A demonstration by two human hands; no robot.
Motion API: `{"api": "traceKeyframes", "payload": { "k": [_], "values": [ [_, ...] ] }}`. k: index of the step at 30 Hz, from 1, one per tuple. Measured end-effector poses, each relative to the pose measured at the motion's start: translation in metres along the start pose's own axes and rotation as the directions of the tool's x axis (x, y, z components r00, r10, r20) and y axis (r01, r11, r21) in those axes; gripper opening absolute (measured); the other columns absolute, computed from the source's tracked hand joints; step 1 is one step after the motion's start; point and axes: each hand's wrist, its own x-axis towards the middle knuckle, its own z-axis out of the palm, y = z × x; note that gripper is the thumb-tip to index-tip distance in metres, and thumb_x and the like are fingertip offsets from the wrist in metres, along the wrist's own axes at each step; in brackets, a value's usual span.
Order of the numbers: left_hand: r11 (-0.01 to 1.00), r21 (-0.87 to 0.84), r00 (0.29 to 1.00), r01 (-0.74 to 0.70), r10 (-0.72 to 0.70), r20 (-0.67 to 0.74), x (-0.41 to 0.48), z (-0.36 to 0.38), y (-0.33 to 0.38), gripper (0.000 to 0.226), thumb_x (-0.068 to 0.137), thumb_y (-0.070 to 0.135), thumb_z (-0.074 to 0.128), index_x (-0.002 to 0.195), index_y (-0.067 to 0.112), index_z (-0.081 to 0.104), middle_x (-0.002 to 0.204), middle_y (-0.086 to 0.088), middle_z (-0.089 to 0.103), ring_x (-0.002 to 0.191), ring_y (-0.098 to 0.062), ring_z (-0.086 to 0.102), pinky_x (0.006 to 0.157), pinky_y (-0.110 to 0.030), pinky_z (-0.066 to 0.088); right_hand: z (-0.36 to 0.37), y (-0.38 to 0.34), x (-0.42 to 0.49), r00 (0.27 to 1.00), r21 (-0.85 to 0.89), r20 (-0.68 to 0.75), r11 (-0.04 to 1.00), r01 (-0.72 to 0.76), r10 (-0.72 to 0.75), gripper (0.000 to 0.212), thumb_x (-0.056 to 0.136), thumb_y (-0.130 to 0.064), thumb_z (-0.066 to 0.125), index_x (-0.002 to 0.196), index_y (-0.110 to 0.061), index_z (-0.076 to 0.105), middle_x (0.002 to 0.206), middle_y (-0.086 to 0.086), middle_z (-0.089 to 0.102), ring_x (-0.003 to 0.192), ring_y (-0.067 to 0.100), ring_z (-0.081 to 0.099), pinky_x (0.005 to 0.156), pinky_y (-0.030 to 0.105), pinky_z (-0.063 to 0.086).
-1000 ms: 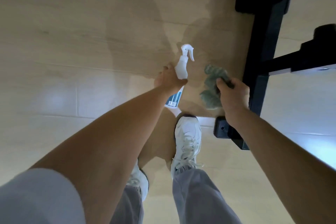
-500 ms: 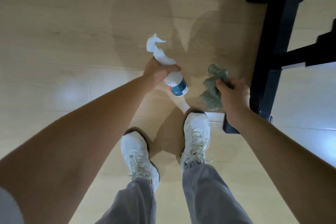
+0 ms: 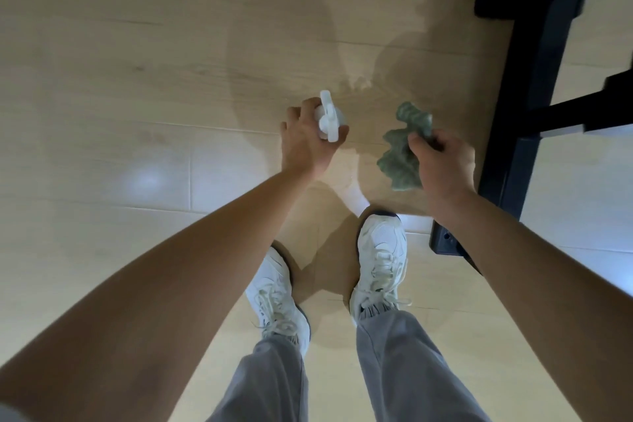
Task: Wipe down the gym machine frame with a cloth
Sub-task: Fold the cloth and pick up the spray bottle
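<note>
Cut off by the top and right edges: black machine frame (image 3: 524, 96), foot partly behind the right forearm; seen end-on, label and contents hidden: white spray bottle (image 3: 328, 120), wrapped by the curled fingers of the left hand (image 3: 306, 144); bunched and pinched between thumb and fingers of the right hand (image 3: 445, 164), just left of the frame: green cloth (image 3: 399, 158); below, white shoes (image 3: 380, 250) on pale floor (image 3: 120, 62).

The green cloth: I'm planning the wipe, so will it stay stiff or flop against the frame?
Probably floppy: the green cloth hangs in crumpled folds from the right hand. Likely light, as one small grip holds it. It should mould round the black frame.
</note>
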Motion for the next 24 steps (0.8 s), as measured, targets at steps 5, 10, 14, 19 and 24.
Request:
{"api": "traceKeyframes", "payload": {
  "k": [5, 10, 14, 19, 24],
  "values": [
    [0.98, -0.162, 0.989, 0.117, -0.101, 0.104, -0.007, -0.01, -0.008, 0.079, 0.08, 0.039, 0.082, 0.147, 0.023, 0.043, 0.133, -0.007, 0.05, 0.117, -0.026, 0.053, 0.101, -0.046, 0.048, 0.002, -0.006, -0.006, 1.0, 0.016, 0.01, 1.0, 0.025, -0.025, 0.02, 0.091, -0.03, 0.068, 0.085, -0.011, 0.072, 0.067, -0.006, 0.06, 0.059, 0.002, 0.056, 0.053, 0.017, 0.046],
    [0.958, -0.223, 0.974, 0.179, -0.14, 0.177, -0.024, -0.043, -0.015, 0.088, 0.083, 0.028, 0.08, 0.157, 0.03, 0.031, 0.15, 0.007, 0.044, 0.119, -0.013, 0.055, 0.099, -0.035, 0.051, 0.002, -0.029, -0.018, 0.992, 0.024, 0.066, 0.994, 0.106, -0.108, 0.022, 0.09, -0.03, 0.071, 0.089, -0.009, 0.073, 0.072, -0.003, 0.063, 0.064, 0.004, 0.056, 0.058, 0.019, 0.048],
    [0.926, -0.365, 0.992, 0.092, -0.051, 0.119, -0.036, -0.083, -0.001, 0.076, 0.085, 0.016, 0.073, 0.151, 0.029, 0.039, 0.142, 0.011, 0.05, 0.115, -0.011, 0.055, 0.094, -0.038, 0.056, -0.003, -0.06, -0.029, 0.967, 0.049, 0.117, 0.974, 0.221, -0.226, 0.018, 0.09, -0.025, 0.072, 0.088, -0.007, 0.071, 0.073, 0.001, 0.062, 0.067, 0.007, 0.056, 0.064, 0.027, 0.051],
    [0.918, -0.344, 0.95, -0.196, 0.264, 0.164, -0.014, -0.134, 0.041, 0.076, 0.086, 0.01, 0.07, 0.153, 0.03, 0.039, 0.139, 0.009, 0.043, 0.105, -0.005, 0.058, 0.08, -0.02, 0.055, -0.005, -0.102, -0.037, 0.84, -0.045, 0.305, 0.874, 0.483, -0.449, 0.017, 0.092, -0.02, 0.069, 0.084, -0.006, 0.068, 0.068, 0.009, 0.059, 0.061, 0.005, 0.049, 0.058, 0.023, 0.041],
    [0.902, -0.151, 0.847, -0.406, 0.433, 0.309, 0.02, -0.164, 0.075, 0.053, 0.084, 0.002, 0.073, 0.134, 0.019, 0.064, 0.134, -0.005, 0.056, 0.113, -0.016, 0.061, 0.094, -0.024, 0.049, -0.007, -0.131, -0.04, 0.685, -0.156, 0.478, 0.714, 0.682, -0.55, 0.01, 0.09, -0.019, 0.071, 0.087, -0.009, 0.073, 0.068, 0.003, 0.061, 0.061, 0.007, 0.047, 0.057, 0.017, 0.035]
  ]
}}
